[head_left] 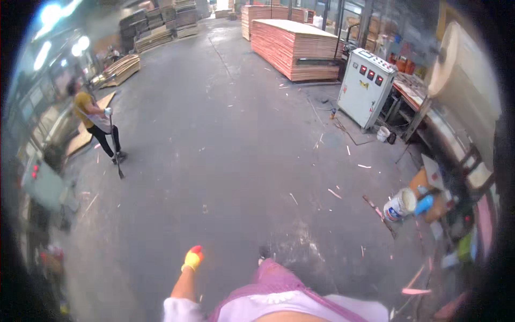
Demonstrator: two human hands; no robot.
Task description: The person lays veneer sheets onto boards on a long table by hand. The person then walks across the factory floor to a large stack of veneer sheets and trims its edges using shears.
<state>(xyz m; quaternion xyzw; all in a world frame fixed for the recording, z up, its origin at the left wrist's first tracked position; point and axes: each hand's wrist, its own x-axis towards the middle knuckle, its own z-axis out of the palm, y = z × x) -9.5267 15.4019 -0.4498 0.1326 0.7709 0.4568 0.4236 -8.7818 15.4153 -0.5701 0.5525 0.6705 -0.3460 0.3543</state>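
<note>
My left hand (193,258), in a yellow glove with red at the fingers, hangs over the grey floor (214,188) at the lower middle. It looks compact and slightly blurred, so the separate fingers do not show. Nothing can be seen in it, and it touches nothing in view. My right hand is out of the picture. Below are my purple apron (276,282) and the tip of one dark shoe (264,252).
At far left a person (88,110) holds a long-handled scraper (113,145) to the floor. Stacked wood sheets (292,51) stand ahead. On the right are a control cabinet (365,88), a white bucket (399,205) and a bench (410,91). Wood scraps (335,194) litter the floor.
</note>
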